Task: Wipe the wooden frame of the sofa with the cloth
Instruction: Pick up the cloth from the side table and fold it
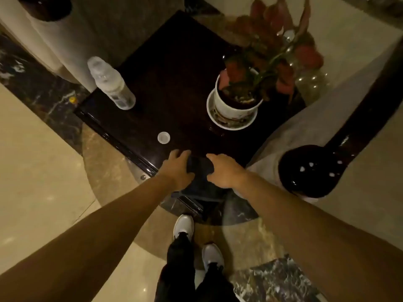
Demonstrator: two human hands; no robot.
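A dark cloth (199,171) lies on the near corner of a dark glossy side table (170,88) and hangs over its edge. My left hand (177,165) grips the cloth's left side, and my right hand (222,171) grips its right side. To the right, the sofa's dark polished wooden arm (314,168) ends in a rounded knob beside pale upholstery (309,118). A second dark wooden knob (46,5) shows at the top left on another pale seat.
On the table stand a clear plastic bottle (113,86), its loose white cap (163,137), and a white pot with a red-leaved plant (236,101) on a saucer. Glass ornaments (309,81) sit behind it. My shoes (196,240) rest on marble floor.
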